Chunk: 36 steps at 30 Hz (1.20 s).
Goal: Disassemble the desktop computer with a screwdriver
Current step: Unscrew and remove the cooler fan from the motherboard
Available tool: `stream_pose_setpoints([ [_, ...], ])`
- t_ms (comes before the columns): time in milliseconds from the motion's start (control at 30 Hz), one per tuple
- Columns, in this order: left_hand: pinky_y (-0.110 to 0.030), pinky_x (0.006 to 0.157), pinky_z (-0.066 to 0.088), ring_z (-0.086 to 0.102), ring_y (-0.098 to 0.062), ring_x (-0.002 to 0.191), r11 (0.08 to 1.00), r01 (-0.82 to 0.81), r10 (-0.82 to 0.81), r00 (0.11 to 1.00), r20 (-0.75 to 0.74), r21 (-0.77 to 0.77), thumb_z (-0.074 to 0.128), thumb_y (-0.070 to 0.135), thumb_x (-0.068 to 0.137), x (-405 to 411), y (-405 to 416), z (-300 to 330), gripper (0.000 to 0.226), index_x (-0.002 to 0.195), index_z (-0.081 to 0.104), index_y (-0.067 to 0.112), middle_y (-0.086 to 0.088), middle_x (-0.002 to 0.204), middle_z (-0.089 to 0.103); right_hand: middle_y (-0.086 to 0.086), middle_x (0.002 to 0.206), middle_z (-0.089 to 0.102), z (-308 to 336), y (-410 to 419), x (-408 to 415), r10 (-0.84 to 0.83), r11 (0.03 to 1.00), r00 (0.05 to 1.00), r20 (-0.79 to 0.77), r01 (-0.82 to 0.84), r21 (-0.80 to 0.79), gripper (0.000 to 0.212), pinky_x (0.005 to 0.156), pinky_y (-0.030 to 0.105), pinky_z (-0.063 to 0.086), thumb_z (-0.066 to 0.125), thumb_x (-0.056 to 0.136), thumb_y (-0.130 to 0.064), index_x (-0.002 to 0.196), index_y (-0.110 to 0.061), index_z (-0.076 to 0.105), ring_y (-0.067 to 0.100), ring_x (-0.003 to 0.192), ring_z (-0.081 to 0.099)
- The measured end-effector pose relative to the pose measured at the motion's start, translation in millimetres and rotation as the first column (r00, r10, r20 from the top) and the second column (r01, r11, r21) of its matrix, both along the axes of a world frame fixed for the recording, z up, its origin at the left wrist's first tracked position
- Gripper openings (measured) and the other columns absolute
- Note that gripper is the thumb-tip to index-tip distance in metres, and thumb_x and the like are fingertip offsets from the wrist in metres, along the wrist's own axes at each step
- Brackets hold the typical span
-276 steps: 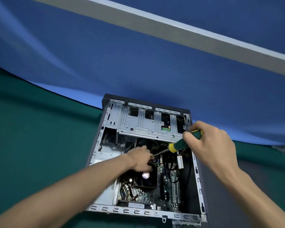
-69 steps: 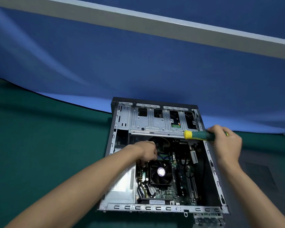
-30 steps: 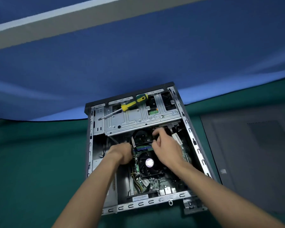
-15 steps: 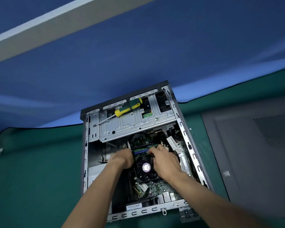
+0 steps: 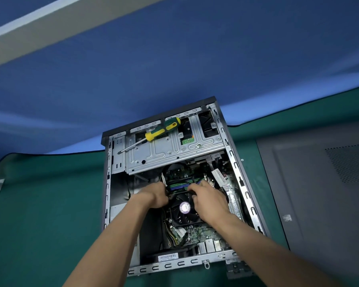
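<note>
Case: desktop computer [image 5: 234, 177] lies on its side on the green mat [image 5: 39, 214], open face up; its removed side panel [image 5: 319, 193] lies flat just to the right.
Tool: screwdriver [image 5: 157, 134] is out of my grip, resting on the drive cage [image 5: 174, 151] at the far end of the case, tip pointing left.
Left hand: my left hand [image 5: 155, 195] is curled at the left end of the memory slots [image 5: 184, 185], just above the CPU fan [image 5: 184, 208]. Fingertips are tucked under; I cannot tell whether they pinch anything.
Right hand: my right hand [image 5: 207, 201] sits at the right end of the same slots, thumb and forefinger drawn together over the edge of the fan shroud. What they close on is hidden.
Step, my reading: freeing a memory stick or its end latches, a no-tool job.
Method: press both end latches outward evenly, then lift the stick straight up by its edges; no rocking sideways.
Caution: loose cables [image 5: 195, 180] cross the slots, so keep them clear of the lift path.
Caution: keep wrists off the fan blades and the motherboard [image 5: 201, 233] components nearby.
Progress, my reading: early to middle; panel off, internals mostly in place.
</note>
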<state>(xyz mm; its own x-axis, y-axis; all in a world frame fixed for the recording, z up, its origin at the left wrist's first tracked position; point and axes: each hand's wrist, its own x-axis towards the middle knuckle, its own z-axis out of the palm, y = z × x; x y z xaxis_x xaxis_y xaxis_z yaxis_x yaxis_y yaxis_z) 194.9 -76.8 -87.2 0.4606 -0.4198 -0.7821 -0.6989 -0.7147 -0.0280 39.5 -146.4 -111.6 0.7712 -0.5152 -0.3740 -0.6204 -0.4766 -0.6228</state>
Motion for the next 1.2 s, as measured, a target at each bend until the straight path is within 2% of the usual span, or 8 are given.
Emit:
stream_pose_setpoints([
  [167, -0.034, 0.080, 0.047, 0.062, -0.032, 0.101, 0.978, 0.201, -0.181, 0.951, 0.251, -0.057, 0.049, 0.017, 0.089, -13, 7, 2, 0.023, 0.104, 0.062, 0.007, -0.015, 0.111, 0.065, -0.001, 0.113, 0.050, -1, 0, 0, 0.006, 1.000, 1.000, -0.025, -0.007, -0.012, 0.048, 0.076, 0.026, 0.045, 0.047, 0.092, -0.003, 0.133, -0.029, 0.050, 0.019, 0.081, 0.053],
  [400, -0.035, 0.088, 0.040, 0.051, -0.028, 0.107, 0.959, 0.238, -0.181, 0.932, 0.315, -0.153, 0.054, 0.023, 0.086, -16, 15, 18, 0.020, 0.096, 0.065, 0.009, -0.013, 0.104, 0.065, -0.001, 0.114, 0.046, 7, 3, 0, 0.032, 0.996, 0.999, -0.011, -0.033, -0.082, 0.040, 0.078, 0.027, 0.046, 0.049, 0.093, -0.015, 0.132, -0.023, 0.049, 0.014, 0.086, 0.051],
  [533, -0.029, 0.068, 0.046, 0.062, -0.026, 0.082, 0.909, -0.026, 0.084, 0.989, 0.121, -0.416, 0.063, 0.025, 0.079, -18, 20, 28, 0.011, 0.071, 0.063, 0.017, -0.007, 0.078, 0.066, 0.000, 0.134, 0.038, 8, 8, 1, 0.265, 0.942, 0.964, 0.021, -0.254, -0.220, 0.062, 0.099, 0.035, 0.036, 0.052, 0.082, -0.048, 0.137, -0.023, 0.039, 0.020, 0.119, 0.035],
  [667, -0.026, 0.061, 0.044, 0.059, -0.018, 0.069, 0.836, -0.200, 0.239, 0.971, 0.010, -0.511, 0.062, 0.020, 0.080, -27, 19, 29, 0.008, 0.088, 0.063, 0.022, 0.001, 0.070, 0.061, 0.003, 0.143, 0.030, 3, 13, 2, 0.434, 0.867, 0.896, -0.094, -0.443, -0.226, 0.094, 0.109, 0.040, 0.025, 0.064, 0.074, -0.054, 0.148, -0.022, 0.016, 0.025, 0.129, 0.027],
  [800, -0.018, 0.051, 0.041, 0.055, -0.012, 0.056, 0.692, -0.450, 0.433, 0.884, -0.174, -0.565, 0.053, 0.006, 0.085, -39, 18, 31, 0.015, 0.081, 0.062, 0.017, 0.000, 0.060, 0.060, 0.009, 0.141, 0.033, 8, 15, 6, 0.423, 0.847, 0.890, -0.169, -0.454, -0.276, 0.097, 0.109, 0.043, 0.027, 0.073, 0.073, -0.044, 0.147, -0.018, 0.016, 0.029, 0.129, 0.028],
  [933, -0.015, 0.037, 0.034, 0.043, -0.003, 0.033, 0.515, -0.601, 0.503, 0.789, -0.351, -0.611, 0.046, -0.001, 0.089, -44, 26, 42, 0.022, 0.083, 0.063, 0.011, -0.005, 0.054, 0.057, 0.006, 0.138, 0.036, 16, 11, 0, 0.350, 0.904, 0.931, -0.101, -0.364, -0.225, 0.097, 0.107, 0.039, 0.030, 0.075, 0.068, -0.041, 0.145, -0.020, 0.021, 0.026, 0.126, 0.031],
  [1100, -0.022, 0.039, 0.031, 0.041, -0.013, 0.040, 0.190, -0.661, 0.559, 0.681, -0.473, -0.726, 0.047, 0.002, 0.091, -46, 32, 59, 0.018, 0.088, 0.063, 0.011, -0.004, 0.053, 0.051, -0.004, 0.128, 0.040, 52, -4, -7, 0.096, 0.994, 0.988, 0.122, -0.089, -0.057, 0.094, 0.093, 0.032, 0.038, 0.069, 0.060, -0.049, 0.142, -0.028, 0.028, 0.016, 0.119, 0.034],
  [1200, -0.031, 0.050, 0.038, 0.043, -0.020, 0.048, 0.083, -0.624, 0.565, 0.672, -0.480, -0.777, 0.048, 0.006, 0.092, -48, 19, 69, 0.023, 0.072, 0.060, 0.010, -0.002, 0.050, 0.049, -0.007, 0.126, 0.042, 74, -17, -11, -0.030, 0.999, 0.973, 0.229, 0.020, 0.048, 0.091, 0.095, 0.034, 0.040, 0.068, 0.056, -0.047, 0.139, -0.031, 0.033, 0.014, 0.118, 0.036],
])
